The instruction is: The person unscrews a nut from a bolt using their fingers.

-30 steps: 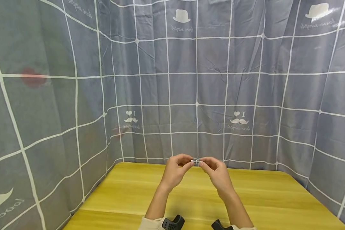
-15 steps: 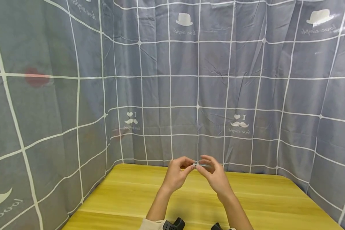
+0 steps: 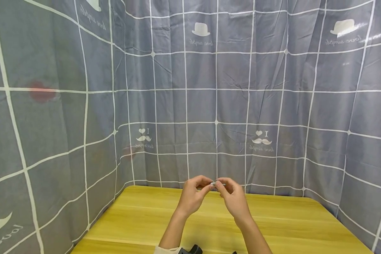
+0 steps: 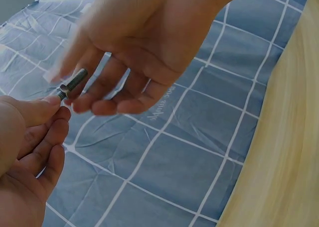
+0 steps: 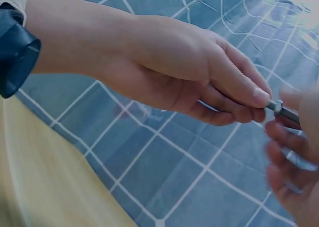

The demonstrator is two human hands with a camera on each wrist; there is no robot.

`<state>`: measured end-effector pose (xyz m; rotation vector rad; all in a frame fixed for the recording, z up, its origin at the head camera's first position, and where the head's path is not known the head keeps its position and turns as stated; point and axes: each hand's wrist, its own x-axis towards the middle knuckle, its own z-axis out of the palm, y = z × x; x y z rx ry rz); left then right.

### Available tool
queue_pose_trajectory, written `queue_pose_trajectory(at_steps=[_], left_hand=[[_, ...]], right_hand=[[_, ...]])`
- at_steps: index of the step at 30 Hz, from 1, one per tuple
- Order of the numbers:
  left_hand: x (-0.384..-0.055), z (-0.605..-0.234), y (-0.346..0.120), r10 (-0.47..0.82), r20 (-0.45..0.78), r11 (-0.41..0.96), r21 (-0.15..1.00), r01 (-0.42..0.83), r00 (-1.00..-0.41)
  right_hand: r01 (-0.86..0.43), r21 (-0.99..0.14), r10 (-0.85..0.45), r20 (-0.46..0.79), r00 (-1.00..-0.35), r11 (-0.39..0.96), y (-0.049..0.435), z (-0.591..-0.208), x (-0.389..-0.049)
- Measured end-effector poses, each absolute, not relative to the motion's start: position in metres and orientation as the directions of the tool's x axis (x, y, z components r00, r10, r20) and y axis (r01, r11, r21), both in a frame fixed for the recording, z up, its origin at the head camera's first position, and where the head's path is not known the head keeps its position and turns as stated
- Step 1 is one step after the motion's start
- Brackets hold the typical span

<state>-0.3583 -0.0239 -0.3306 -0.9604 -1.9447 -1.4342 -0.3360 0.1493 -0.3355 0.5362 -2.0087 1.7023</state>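
Observation:
A small metal bolt (image 4: 79, 78) lies between my two hands, held up above the far part of the table. My left hand (image 3: 190, 197) pinches one end of it between thumb and fingertips. A small nut (image 5: 277, 107) sits partway along, close to the left fingertips, and the bare thread sticks out past it toward the right. My right hand (image 3: 236, 200) brings thumb and index fingertip together at the nut. In both wrist views the right fingers (image 4: 92, 101) are motion-blurred, and the bolt overlaps them. The bolt's other end is hidden in the left fingers.
A yellow wood-grain table (image 3: 146, 218) spreads below the hands. Grey curtains (image 3: 231, 106) with white grid lines stand behind it and along its sides. A black wrist device (image 5: 17, 48) sits at the left sleeve.
Half a second ago my right index finger was raised and spread from the thumb; it has closed back in on the nut. The left hand keeps its pinch. The head view tilts slightly upward.

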Motion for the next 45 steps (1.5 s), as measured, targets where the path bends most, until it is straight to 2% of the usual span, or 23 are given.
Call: queue_pose_trajectory(at_steps=[7, 15, 31, 37, 45], left_hand=[[-0.3577, -0.3325, -0.0279, 0.207, 0.770, 0.195, 0.573, 0.796, -0.604], [-0.3584, -0.3310, -0.0304, 0.211, 0.777, 0.192, 0.562, 0.805, -0.593], [-0.3593, -0.3315, -0.0300, 0.225, 0.771, 0.179, 0.568, 0.803, -0.596], [-0.3604, -0.3310, -0.0320, 0.213, 0.783, 0.191, 0.553, 0.811, -0.584], [-0.3606, -0.3313, -0.0335, 0.221, 0.783, 0.182, 0.553, 0.813, -0.582]], right_hand=[[-0.614, -0.778, 0.000, 0.619, -0.785, 0.131, 0.1453, -0.3368, -0.3358], [-0.556, -0.815, 0.027, 0.567, -0.823, 0.166, 0.1443, -0.3361, -0.3359], [-0.569, -0.804, 0.022, 0.581, -0.814, 0.170, 0.1464, -0.3347, -0.3353], [-0.533, -0.821, 0.010, 0.546, -0.838, 0.202, 0.1461, -0.3355, -0.3359], [-0.561, -0.811, 0.005, 0.570, -0.822, 0.164, 0.1439, -0.3350, -0.3342]])
